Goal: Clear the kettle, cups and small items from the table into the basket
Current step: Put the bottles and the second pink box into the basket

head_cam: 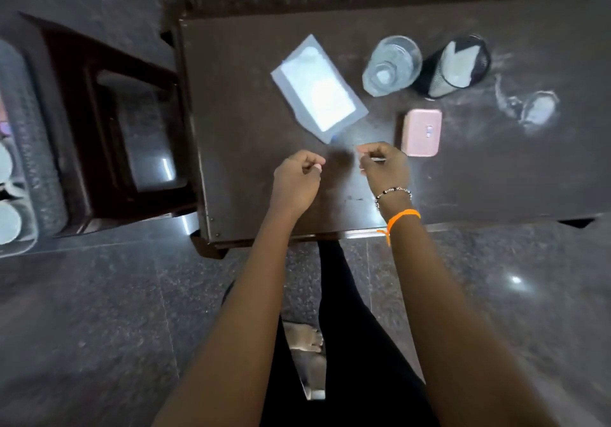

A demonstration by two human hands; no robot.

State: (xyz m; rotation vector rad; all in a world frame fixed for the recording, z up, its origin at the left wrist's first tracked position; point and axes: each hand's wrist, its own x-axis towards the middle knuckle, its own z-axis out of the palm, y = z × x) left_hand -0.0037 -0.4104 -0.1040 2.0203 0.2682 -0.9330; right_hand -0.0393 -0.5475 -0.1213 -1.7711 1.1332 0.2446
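Both my hands hover over the near part of the dark table. My left hand has its fingers curled, and I see nothing in them. My right hand is curled too and pinches a thin pale item, too small to identify. Beyond my hands lie a flat grey-and-white packet, a clear glass, a black mesh holder and a pink case. A small shiny item lies further right. The grey basket sits at the far left, with round pale cups inside.
A dark wooden stool stands between the table and the basket. Polished stone floor surrounds the table. My legs and a bare foot are below the table's near edge. The image is blurred.
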